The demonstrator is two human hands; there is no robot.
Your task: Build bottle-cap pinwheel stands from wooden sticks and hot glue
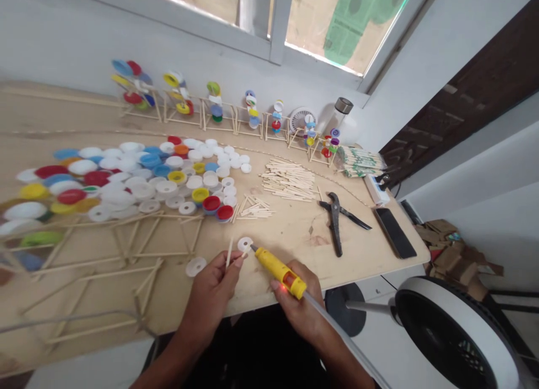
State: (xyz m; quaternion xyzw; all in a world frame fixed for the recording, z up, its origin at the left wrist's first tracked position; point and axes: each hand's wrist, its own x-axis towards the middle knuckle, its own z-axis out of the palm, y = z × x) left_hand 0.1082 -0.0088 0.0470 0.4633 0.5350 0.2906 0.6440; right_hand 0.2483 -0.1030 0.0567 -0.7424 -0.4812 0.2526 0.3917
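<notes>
Yellow plastic marks the glue gun (273,265), which the right hand (301,313) wraps around, fingers closed on its body. Its long axis runs from four o'clock up to ten, nozzle leading toward ten, with a pale rod (341,334) trailing from the rear end toward half past four. The nozzle tip comes up to the near right edge of a small white cap (241,244) with a hole in it; whether tip and plastic truly touch, I cannot tell.

That closeness is the relation that counts: from the right hand's grip the cap lies at ten o'clock, in line with the nozzle, while from the left hand (213,291) it lies at one o'clock, just beside the fingertips. Of the two hands, the left is nearer. Its thumb and fingers are pressed together, pinching a thin wooden stick (229,252) that stands out of the grip toward twelve, its long axis tipped slightly toward one. Something short and pale also shows between thumb tip and cap, too small to make out. The cap is round, with no long axis, its holed face turned up.

From the hands, another holed disc (191,268) lies on the table (295,226) at nine o'clock, the bottle-cap pile (130,181) spreads at ten, the cut sticks (290,178) lie at one and the pliers (336,220) at two.
</notes>
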